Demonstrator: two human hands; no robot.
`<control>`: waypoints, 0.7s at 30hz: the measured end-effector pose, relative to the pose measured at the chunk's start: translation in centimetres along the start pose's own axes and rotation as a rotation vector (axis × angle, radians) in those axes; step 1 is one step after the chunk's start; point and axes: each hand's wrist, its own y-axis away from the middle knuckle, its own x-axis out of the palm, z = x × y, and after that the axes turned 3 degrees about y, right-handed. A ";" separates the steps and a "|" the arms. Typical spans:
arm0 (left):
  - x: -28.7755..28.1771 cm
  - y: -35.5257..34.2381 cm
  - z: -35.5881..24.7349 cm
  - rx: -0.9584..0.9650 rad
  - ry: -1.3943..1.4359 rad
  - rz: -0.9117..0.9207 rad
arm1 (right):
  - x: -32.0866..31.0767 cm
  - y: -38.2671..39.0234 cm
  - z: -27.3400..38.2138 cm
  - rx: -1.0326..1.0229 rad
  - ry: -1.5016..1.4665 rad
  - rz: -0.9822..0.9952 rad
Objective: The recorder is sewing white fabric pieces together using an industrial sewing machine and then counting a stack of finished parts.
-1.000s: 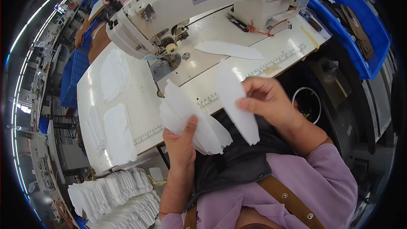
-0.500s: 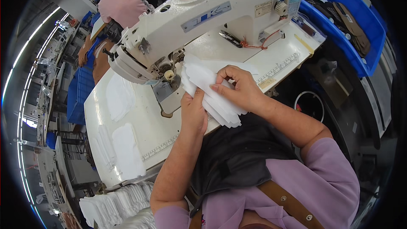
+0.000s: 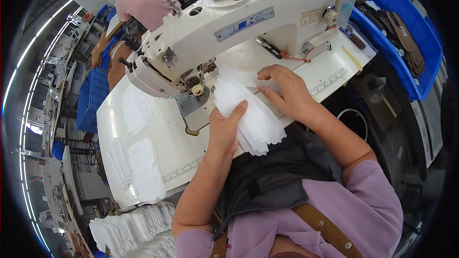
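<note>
My left hand [image 3: 224,131] grips a fanned stack of thin white fabric pieces [image 3: 246,114], its thumb pressed on top and its other fingers underneath. The pieces hang partly over the table's front edge, above the black apron [image 3: 267,177]. To the right of the stack, my right hand [image 3: 291,93] is open, with thumb and forefinger apart near a white piece lying behind the stack. Whether a fingertip touches that piece is hard to tell. A white sewing machine [image 3: 201,31] stands just beyond, its needle area [image 3: 196,91] left of the stack.
More white pieces lie on the table's left side, in a rear pile [image 3: 138,110] and a front pile [image 3: 145,169]. Bundled white pieces [image 3: 131,227] sit below. Black-handled snips [image 3: 268,47] lie under the machine arm. A blue bin [image 3: 411,79] stands right; a person [image 3: 143,0] sits beyond.
My right hand has let go of the white stack and moved right, its fingers spreading. The stack has fanned out wider in my left hand. The whole view has shifted slightly.
</note>
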 end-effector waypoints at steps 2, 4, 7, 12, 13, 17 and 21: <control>-0.6 0.1 -0.5 0.005 -0.058 -0.003 | -1.1 -0.5 -1.1 -0.228 0.326 0.111; -1.0 0.7 -1.1 -0.026 -0.115 -0.023 | -1.3 -0.4 -1.8 -0.263 0.382 0.181; -0.9 1.8 -2.4 -0.076 -0.089 -0.079 | -0.9 -0.5 -3.1 -0.241 0.439 0.203; -1.4 2.0 -2.6 -0.133 0.247 -0.008 | -0.8 -1.3 -3.1 -0.263 0.586 0.256; -1.6 2.0 -2.5 -0.136 0.313 0.031 | -0.8 -1.6 -2.9 -0.264 0.584 0.255; -1.6 2.2 -2.3 -0.216 0.321 0.099 | -1.1 -2.1 -3.3 -0.251 0.613 0.260; 0.1 2.7 -2.2 -0.218 0.392 0.193 | -1.5 -2.1 -4.4 -0.247 0.574 0.137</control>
